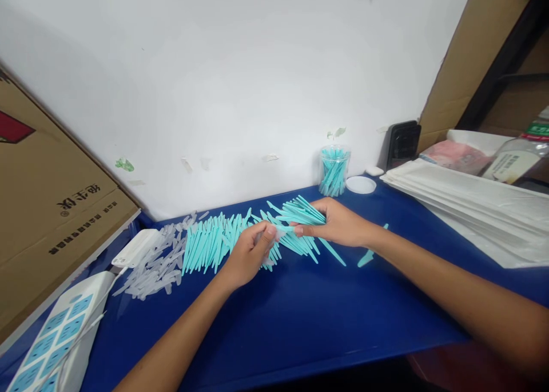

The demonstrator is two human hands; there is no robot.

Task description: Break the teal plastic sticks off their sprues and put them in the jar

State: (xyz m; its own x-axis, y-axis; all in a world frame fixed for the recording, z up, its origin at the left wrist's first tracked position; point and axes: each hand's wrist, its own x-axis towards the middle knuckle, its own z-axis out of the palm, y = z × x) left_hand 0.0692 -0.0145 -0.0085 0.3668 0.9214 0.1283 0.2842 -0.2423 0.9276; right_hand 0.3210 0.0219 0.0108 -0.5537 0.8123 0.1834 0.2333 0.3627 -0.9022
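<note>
My right hand (pixel 338 223) is closed round a fanned bunch of teal eyebrow razors (pixel 300 212), its thumb and finger pinching one razor that points left. Meeting that razor's tip is my left hand (pixel 251 252), curled round small translucent blade covers (pixel 269 260); how many it holds is hidden. Below and left of the hands, more teal razors (pixel 208 243) lie side by side in a long row. A heap of loose translucent covers (pixel 158 263) spreads at the row's left end. One stray razor (pixel 366 258) rests under my right wrist.
By the wall stands a clear tub (pixel 334 171) of teal razors, with a white lid (pixel 361 184) beside it. A power strip (pixel 55 335), cable and white box (pixel 137 248) lie left, near a cardboard box (pixel 55 209). White plastic sheets (pixel 472 200) are stacked on the right.
</note>
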